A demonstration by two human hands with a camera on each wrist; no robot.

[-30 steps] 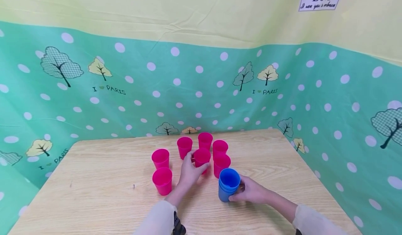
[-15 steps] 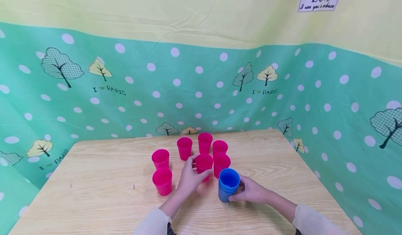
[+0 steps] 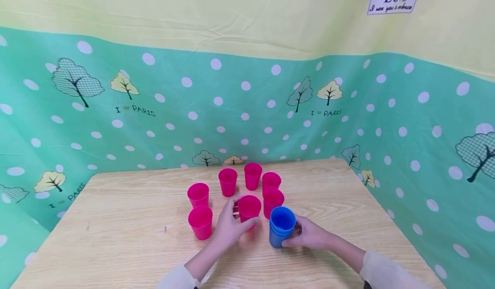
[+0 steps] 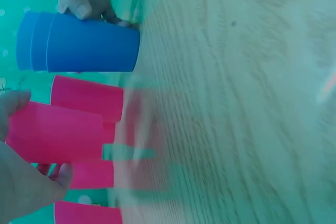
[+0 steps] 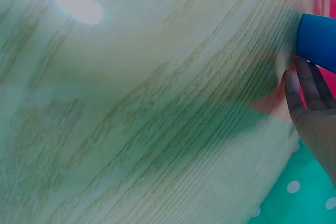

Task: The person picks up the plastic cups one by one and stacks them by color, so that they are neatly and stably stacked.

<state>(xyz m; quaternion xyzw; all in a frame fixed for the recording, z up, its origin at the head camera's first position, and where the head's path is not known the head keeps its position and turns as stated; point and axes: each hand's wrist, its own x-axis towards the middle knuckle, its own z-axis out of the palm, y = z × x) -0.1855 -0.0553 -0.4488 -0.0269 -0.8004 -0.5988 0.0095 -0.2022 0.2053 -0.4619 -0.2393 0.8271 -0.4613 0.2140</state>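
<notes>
My left hand [image 3: 230, 225] grips a pink cup [image 3: 249, 209] by its sides, thumb and fingers around it. In the left wrist view, the base of that pink cup [image 4: 58, 135] appears slightly off the table. To its right, my right hand [image 3: 309, 234] holds a stack of blue cups [image 3: 281, 229], nested upright on the table. The right wrist view shows only part of the blue stack [image 5: 319, 40], with the right hand's fingers [image 5: 310, 85] against it. Just behind the blue stack stands another pink cup [image 3: 273, 204].
More pink cups stand upright in a loose arc: two at the left, a front one [image 3: 200, 222] and a rear one [image 3: 198, 196], and others [image 3: 228, 182] toward the back. A wooden table [image 3: 127, 237] carries everything. Behind it hangs a patterned green curtain [image 3: 166, 91].
My left hand has brought the pink cup toward me, away from the cups at the back. The right hand and the blue stack have stayed in place.
</notes>
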